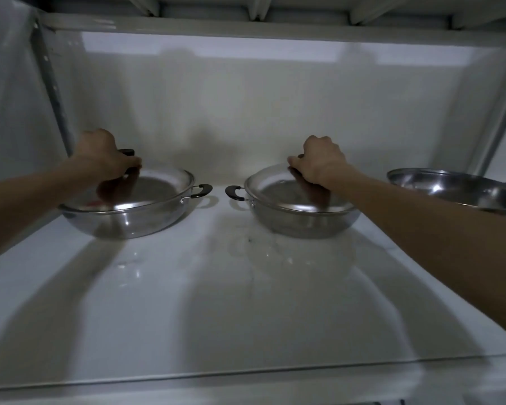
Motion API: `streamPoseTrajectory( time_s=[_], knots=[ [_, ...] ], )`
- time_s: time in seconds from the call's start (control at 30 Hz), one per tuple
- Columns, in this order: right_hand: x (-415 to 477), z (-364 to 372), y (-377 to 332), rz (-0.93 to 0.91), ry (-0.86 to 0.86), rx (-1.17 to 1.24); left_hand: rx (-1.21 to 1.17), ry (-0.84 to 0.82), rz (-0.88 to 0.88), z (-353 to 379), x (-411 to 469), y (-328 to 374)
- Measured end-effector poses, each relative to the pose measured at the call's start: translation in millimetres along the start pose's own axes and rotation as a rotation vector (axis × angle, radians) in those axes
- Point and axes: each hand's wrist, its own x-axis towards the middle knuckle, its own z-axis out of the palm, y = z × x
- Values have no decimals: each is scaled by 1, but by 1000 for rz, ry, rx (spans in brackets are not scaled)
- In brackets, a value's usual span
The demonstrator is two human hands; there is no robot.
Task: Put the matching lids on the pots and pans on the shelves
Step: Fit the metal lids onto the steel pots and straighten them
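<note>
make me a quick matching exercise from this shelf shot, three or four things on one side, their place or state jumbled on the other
Things:
1. left steel pan
2. right steel pan
3. bare steel pan at the far right
4. black side handle

States:
A. no lid on it
B. glass lid held by the right hand
C. sticks out toward the gap between the two lidded pans
D. glass lid held by the left hand

Pairs: 1-D, 2-B, 3-A, 4-C

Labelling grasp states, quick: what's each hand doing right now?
Left hand: closed on the dark knob of the left pan's lid.
Right hand: closed on the knob of the right pan's lid.
</note>
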Motion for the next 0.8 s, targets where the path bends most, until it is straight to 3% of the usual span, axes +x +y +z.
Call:
streamPoseTrajectory(
  time_s=[0.1,0.23,0.37,0.57,0.7,0.8],
  knots=[
    [-7,-9,0,-6,-28,-10,47,53,36,-2,-10,6],
    [-29,-37,13,21,59,-57,67,261,132,-9,-38,25],
    [-59,-78,50,138,69,-57,-89,332,386,-13,-73,77],
    [-111,-127,140,274,35,-167,-366,-51,649,1,-147,202],
    [-129,-143,203,365,-173,-199,-370,-222,857,19,-182,279],
    [-141,-141,237,389,-242,-280,-335,-310,873,37,-184,326]
  ],
)
